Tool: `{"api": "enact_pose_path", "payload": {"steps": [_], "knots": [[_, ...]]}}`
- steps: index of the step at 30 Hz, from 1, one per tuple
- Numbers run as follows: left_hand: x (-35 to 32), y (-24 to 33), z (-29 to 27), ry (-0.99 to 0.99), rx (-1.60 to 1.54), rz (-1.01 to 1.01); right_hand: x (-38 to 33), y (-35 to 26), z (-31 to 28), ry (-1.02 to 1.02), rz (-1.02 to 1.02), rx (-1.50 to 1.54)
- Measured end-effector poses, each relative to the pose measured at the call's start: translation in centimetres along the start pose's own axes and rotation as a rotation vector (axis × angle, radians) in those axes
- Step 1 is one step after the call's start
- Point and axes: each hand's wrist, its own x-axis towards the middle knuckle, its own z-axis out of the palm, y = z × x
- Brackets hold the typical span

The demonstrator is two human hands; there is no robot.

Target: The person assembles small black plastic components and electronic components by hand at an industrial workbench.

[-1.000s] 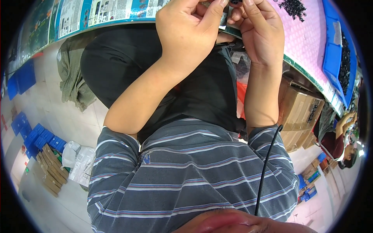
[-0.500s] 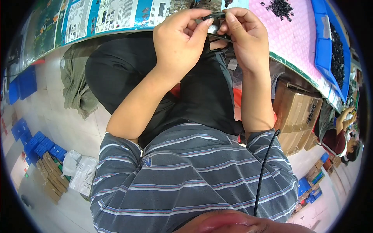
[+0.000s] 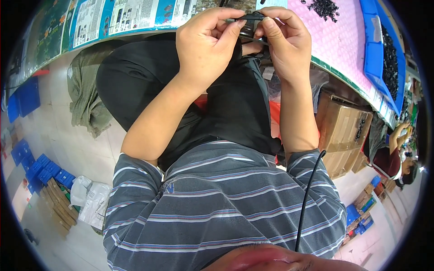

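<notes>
Between my two hands, at the table's near edge, is a small dark strip-like part (image 3: 254,16), held level. My left hand (image 3: 209,43) pinches its left end between thumb and forefinger. At its right end the thumb and fingers of my right hand (image 3: 288,43) are closed on it. The part's exact kind is too small to make out, and the fingertips cover both its ends. A dark metal piece with a shine on it shows just below, between the hands.
A pile of small black parts (image 3: 323,9) lies on the pink sheet (image 3: 342,43) at the right. Beyond it stands a blue tray (image 3: 373,54) of black parts. Printed sheets (image 3: 133,18) cover the table's left. A cardboard box (image 3: 342,135) sits below. Another person (image 3: 392,158) is at far right.
Both hands stay closed on the dark part, which now shows more fully between the fingertips. The whole view has shifted slightly.
</notes>
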Motion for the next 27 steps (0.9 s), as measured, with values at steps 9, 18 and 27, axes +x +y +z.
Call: {"api": "enact_pose_path", "payload": {"steps": [9, 18, 27], "knots": [[-0.2, -0.6, -0.3, -0.011, -0.06, 0.158, -0.2, -1.9, 1.7, 0.02, 0.051, 0.048], [-0.1, -0.5, -0.1, -0.028, -0.096, 0.155, -0.2, -1.9, 1.1, -0.026, 0.016, 0.041], [0.3, 0.0, -0.4, -0.085, -0.018, 0.061, 0.4, -2.7, 1.4, 0.111, 0.232, -0.129]]}}
